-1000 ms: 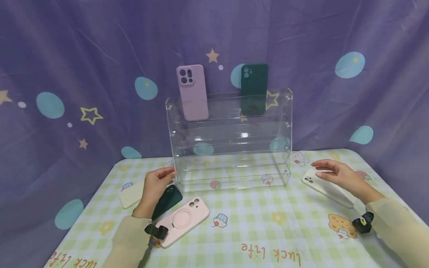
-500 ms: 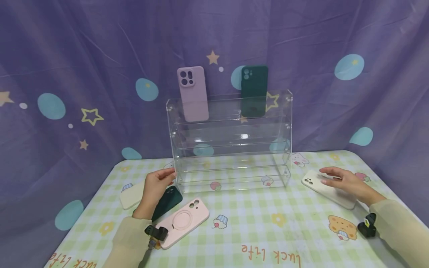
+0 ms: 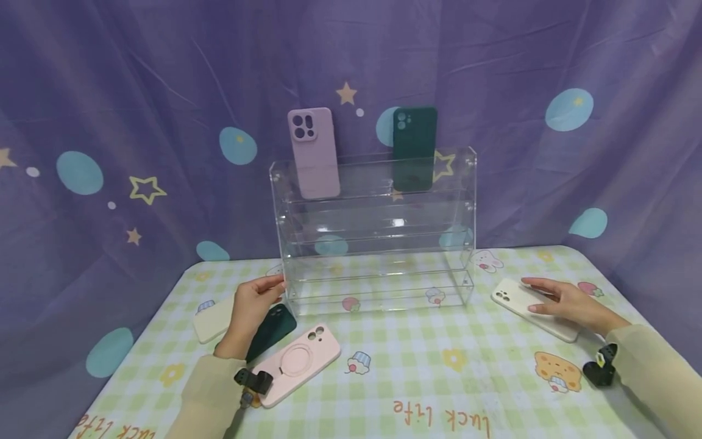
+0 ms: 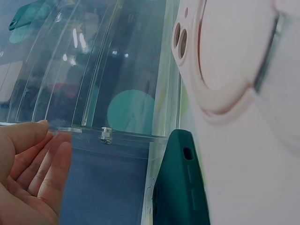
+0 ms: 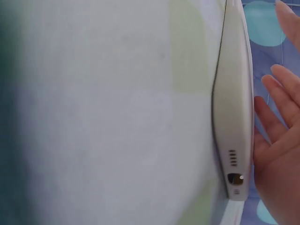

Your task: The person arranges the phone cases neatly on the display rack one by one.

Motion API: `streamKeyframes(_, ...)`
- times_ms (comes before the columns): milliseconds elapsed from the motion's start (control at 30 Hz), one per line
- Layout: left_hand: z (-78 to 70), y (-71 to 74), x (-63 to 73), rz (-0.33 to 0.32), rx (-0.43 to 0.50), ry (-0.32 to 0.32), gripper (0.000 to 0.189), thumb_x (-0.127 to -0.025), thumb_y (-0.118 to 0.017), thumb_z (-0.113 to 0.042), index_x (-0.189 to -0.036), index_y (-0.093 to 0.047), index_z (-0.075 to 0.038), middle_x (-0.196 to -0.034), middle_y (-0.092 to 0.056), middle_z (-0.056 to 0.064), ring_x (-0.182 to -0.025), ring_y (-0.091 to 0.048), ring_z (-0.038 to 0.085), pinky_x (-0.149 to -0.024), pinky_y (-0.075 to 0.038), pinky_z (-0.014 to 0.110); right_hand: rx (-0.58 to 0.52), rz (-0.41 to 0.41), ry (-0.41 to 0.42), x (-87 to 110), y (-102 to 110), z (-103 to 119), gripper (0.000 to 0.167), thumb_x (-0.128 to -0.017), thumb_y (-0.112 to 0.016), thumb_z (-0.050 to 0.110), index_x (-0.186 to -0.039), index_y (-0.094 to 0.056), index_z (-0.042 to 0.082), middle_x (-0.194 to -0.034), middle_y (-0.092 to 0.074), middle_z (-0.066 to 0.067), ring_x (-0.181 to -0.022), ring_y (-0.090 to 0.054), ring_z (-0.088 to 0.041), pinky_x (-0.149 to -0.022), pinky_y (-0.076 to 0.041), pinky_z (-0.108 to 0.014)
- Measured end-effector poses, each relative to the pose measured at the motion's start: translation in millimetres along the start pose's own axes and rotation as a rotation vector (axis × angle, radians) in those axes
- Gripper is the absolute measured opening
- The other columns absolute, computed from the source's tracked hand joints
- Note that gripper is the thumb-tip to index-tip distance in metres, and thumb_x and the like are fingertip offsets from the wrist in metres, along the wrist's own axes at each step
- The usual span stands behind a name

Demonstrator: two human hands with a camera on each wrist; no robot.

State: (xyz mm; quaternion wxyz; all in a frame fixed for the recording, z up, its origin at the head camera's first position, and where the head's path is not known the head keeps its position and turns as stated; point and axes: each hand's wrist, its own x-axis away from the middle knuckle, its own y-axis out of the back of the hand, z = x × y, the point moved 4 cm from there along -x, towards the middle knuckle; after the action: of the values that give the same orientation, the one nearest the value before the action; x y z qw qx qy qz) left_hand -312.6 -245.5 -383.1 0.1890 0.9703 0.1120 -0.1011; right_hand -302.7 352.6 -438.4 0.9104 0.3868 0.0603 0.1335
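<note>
Close by the lower left side of a clear acrylic display rack (image 3: 378, 213), my left hand (image 3: 252, 305) has its fingertips at the side panel. In the left wrist view its fingers (image 4: 51, 183) are loosely bent along the panel's outside. My right hand (image 3: 576, 305) hovers over a white phone case (image 3: 526, 305) lying camera end toward the rack. The right wrist view shows spread fingers beside that case (image 5: 233, 93); contact cannot be told. Under and beside my left arm lie a cream case (image 3: 214, 320), a dark green case (image 3: 271, 332) and a pink ring case (image 3: 301, 366).
On the rack's top tier stand a lilac phone case (image 3: 315, 152) and a green phone case (image 3: 415, 149). A checked cloth (image 3: 417, 372) covers the table, and a purple curtain (image 3: 164, 91) hangs behind it.
My right hand has moved slightly right and lowered over the white case. My left hand stays at the rack's side. The cases have not moved.
</note>
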Motion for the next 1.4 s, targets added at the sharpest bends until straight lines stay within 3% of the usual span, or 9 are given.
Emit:
streamKeyframes(133, 2.6, 0.8, 1.9, 0.008, 0.005, 0.006, 0.027, -0.088, -0.067, -0.01, -0.11, -0.067, 0.006, -0.107, -0.067, 0.022, -0.072, -0.061, -0.006, -0.065, -0.054, 0.017, 0.006, 0.018, 0.038, 1.9, -4, -4, 0.075, -0.084, -0.07, 0.032, -0.146, -0.035, 0.008, -0.147, -0.032, -0.025, -0.125, -0.027, 0.012, -0.083, -0.027, 0.0)
streamKeyframes(233, 3.7, 3.5, 3.2, 0.003, 0.002, 0.013, 0.027, -0.088, -0.067, -0.01, -0.11, -0.067, 0.006, -0.106, -0.067, 0.021, -0.072, -0.061, -0.006, -0.065, -0.054, 0.016, 0.013, 0.023, 0.1, 0.2, -8, -2, 0.077, -0.083, -0.072, 0.03, -0.145, -0.035, 0.005, -0.146, -0.032, -0.027, -0.111, -0.02, 0.028, -0.085, -0.023, 0.002)
streamKeyframes(400, 1.6, 4.6, 2.3, -0.001, -0.005, 0.011, 0.027, -0.088, -0.067, -0.01, -0.11, -0.067, 0.006, -0.106, -0.067, 0.021, -0.072, -0.061, -0.006, -0.065, -0.054, 0.017, 0.037, 0.028, 0.092, -3.1, -9, -5, 0.08, -0.081, -0.074, 0.032, -0.146, -0.034, 0.007, -0.147, -0.031, -0.026, -0.119, -0.02, 0.022, -0.085, -0.02, 0.004)
streamKeyframes(567, 0.5, 4.3, 2.0, -0.001, -0.002, 0.004, 0.027, -0.088, -0.066, -0.009, -0.109, -0.067, 0.007, -0.106, -0.067, 0.023, -0.071, -0.061, -0.005, -0.065, -0.054, 0.017, 0.08, 0.027, 0.086, -0.1, -9, -1, 0.084, -0.079, -0.076, 0.033, -0.146, -0.033, 0.004, -0.146, -0.03, -0.028, -0.133, -0.025, -0.005, -0.085, -0.018, 0.004)
streamKeyframes(767, -1.3, 2.7, -2.6, 0.002, -0.011, -0.001, 0.027, -0.088, -0.067, -0.01, -0.109, -0.067, 0.006, -0.106, -0.067, 0.022, -0.072, -0.061, -0.004, -0.066, -0.054, 0.017, 0.103, 0.029, 0.062, -0.3, -9, 1, 0.087, -0.077, -0.077, 0.032, -0.146, -0.031, 0.003, -0.145, -0.028, -0.032, -0.13, -0.025, -0.052, -0.103, -0.031, -0.032)
streamKeyframes(867, -2.0, 1.2, -5.6, 0.002, -0.013, -0.007, 0.026, -0.088, -0.067, -0.011, -0.109, -0.068, 0.005, -0.106, -0.067, 0.022, -0.071, -0.061, -0.004, -0.066, -0.054, 0.017, 0.106, 0.015, 0.057, -0.9, -9, 0, 0.089, -0.076, -0.078, 0.035, -0.146, -0.032, 0.005, -0.146, -0.028, -0.029, -0.133, -0.025, -0.046, -0.102, -0.027, -0.017)
streamKeyframes(1100, -2.0, 0.0, -6.5, -0.004, 0.007, -0.015, 0.025, -0.086, -0.068, -0.008, -0.107, -0.068, 0.005, -0.103, -0.068, 0.023, -0.069, -0.062, -0.002, -0.063, -0.055, 0.018, 0.083, 0.008, 0.13, -2.1, -10, 1, 0.087, -0.076, -0.077, 0.034, -0.145, -0.033, 0.005, -0.147, -0.029, -0.028, -0.119, -0.015, 0.021, -0.085, -0.013, 0.007)
streamKeyframes(1267, -0.7, 0.9, -3.6, -0.014, 0.009, 0.001, 0.025, -0.086, -0.068, -0.007, -0.108, -0.068, 0.005, -0.103, -0.068, 0.023, -0.069, -0.061, -0.002, -0.063, -0.055, 0.018, 0.087, 0.003, 0.165, -3.0, -10, 4, 0.088, -0.074, -0.079, 0.034, -0.145, -0.034, 0.005, -0.145, -0.032, -0.029, -0.114, -0.014, 0.028, -0.086, -0.015, 0.006)
streamKeyframes(1400, -0.3, 1.1, -2.1, -0.01, 0.012, -0.008, 0.025, -0.087, -0.067, -0.007, -0.108, -0.068, 0.006, -0.104, -0.067, 0.023, -0.07, -0.062, -0.002, -0.064, -0.055, 0.018, 0.11, -0.017, 0.182, -3.1, -9, 8, 0.087, -0.073, -0.08, 0.032, -0.144, -0.037, 0.007, -0.143, -0.037, -0.027, -0.122, -0.024, 0.017, -0.09, -0.019, 0.0)
